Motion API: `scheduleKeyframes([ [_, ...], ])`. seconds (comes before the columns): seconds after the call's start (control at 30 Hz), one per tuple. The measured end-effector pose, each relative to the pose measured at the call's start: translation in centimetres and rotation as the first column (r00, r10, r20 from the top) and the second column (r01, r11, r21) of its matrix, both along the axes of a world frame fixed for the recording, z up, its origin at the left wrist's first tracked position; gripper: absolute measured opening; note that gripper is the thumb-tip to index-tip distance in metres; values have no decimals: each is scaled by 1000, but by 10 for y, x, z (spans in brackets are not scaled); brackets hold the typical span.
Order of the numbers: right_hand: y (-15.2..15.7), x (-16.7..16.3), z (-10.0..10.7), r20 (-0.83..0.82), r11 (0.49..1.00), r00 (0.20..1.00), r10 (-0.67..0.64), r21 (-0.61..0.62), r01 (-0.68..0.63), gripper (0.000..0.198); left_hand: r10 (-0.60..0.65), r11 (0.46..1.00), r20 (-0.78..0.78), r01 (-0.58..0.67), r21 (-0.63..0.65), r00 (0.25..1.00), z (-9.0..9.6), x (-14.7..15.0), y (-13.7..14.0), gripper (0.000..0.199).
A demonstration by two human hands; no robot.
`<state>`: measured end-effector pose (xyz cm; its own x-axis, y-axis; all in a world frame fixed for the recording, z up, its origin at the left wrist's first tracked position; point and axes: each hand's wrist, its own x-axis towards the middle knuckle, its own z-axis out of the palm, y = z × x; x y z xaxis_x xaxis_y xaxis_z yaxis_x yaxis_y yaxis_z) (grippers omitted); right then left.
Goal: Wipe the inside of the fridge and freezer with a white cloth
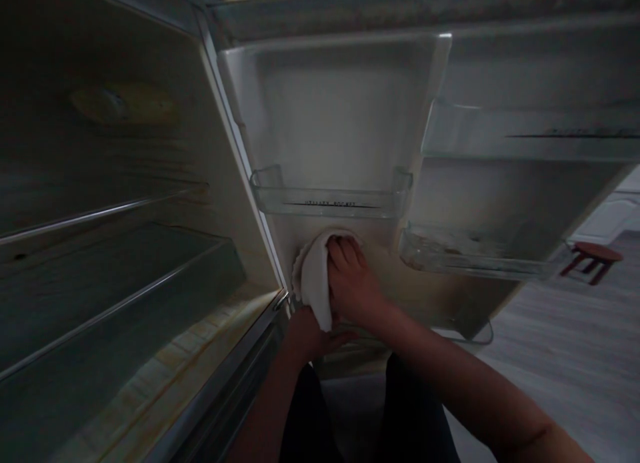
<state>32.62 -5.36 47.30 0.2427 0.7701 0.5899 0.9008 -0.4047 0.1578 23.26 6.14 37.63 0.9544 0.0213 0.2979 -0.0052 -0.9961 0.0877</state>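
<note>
A white cloth [316, 276] lies bunched against the inner side of the open refrigerator door [335, 116], just beneath the middle door bin. My right hand [353, 279] presses into the cloth, its fingers bent and their tips partly lost in the folds. Lower down and to the left, my left hand [307, 333] is at the cloth's hanging end. Its fingers reach rightward and close about that end, though they are partly hidden and dim.
A clear door bin [330, 203] sits right above my hands. Another bin [475, 253] on the right holds dirty residue. The fridge's glass shelf [115, 289] is at left, above a yellow-stained ledge. A red stool [595, 255] stands on the floor behind the door.
</note>
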Motion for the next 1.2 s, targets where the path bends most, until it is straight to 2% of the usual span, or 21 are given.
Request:
scheduleKeyframes([
  [0.13, 11, 8, 1, 34, 998, 997, 64, -27, -63, 60, -48, 998, 126, 44, 37, 991, -4, 6, -3, 51],
  [0.2, 4, 18, -3, 30, 997, 998, 63, -36, -62, 65, -24, 999, 107, 20, 42, 994, -4, 13, -9, 51],
  [0.37, -37, 58, -15, 36, 1000, 999, -6, -19, 6, 62, 86, 995, -2, -86, 56, 996, -2, 30, -23, 61],
  [0.53, -83, 86, -32, 13, 989, 990, -140, 42, 139, 41, 105, 991, -37, -102, 86, 994, 4, 33, -26, 60],
  [0.6, -102, 94, -39, -12, 957, 965, -261, 125, 261, 34, 48, 996, -27, -46, 72, 998, 8, 28, -25, 58],
  [0.7, -129, 102, -45, -46, 831, 868, -494, 269, 487, 37, -26, 999, -18, 26, 47, 1000, 13, 18, -21, 55],
  [0.77, -140, 100, -45, -77, 759, 818, -570, 331, 560, 46, -31, 998, -28, 32, 45, 999, 15, 13, -19, 54],
  [0.8, -142, 96, -44, -87, 751, 814, -575, 338, 567, 51, -28, 998, -36, 30, 47, 999, 16, 11, -19, 54],
  [0.9, -126, 79, -41, -92, 791, 843, -531, 304, 531, 58, -11, 998, -55, 14, 55, 998, 17, 11, -19, 58],
  [1.0, -91, 62, -39, -133, 839, 889, -438, 296, 457, 55, 4, 998, -62, 1, 66, 998, 17, 18, -23, 61],
  [1.13, -37, 51, -32, -220, 926, 958, -183, 288, 243, 46, 69, 997, -76, -65, 51, 995, 15, 32, -28, 62],
  [1.2, -13, 47, -24, -217, 962, 974, -61, 248, 116, 49, 72, 997, -70, -69, 44, 995, 13, 39, -29, 59],
])
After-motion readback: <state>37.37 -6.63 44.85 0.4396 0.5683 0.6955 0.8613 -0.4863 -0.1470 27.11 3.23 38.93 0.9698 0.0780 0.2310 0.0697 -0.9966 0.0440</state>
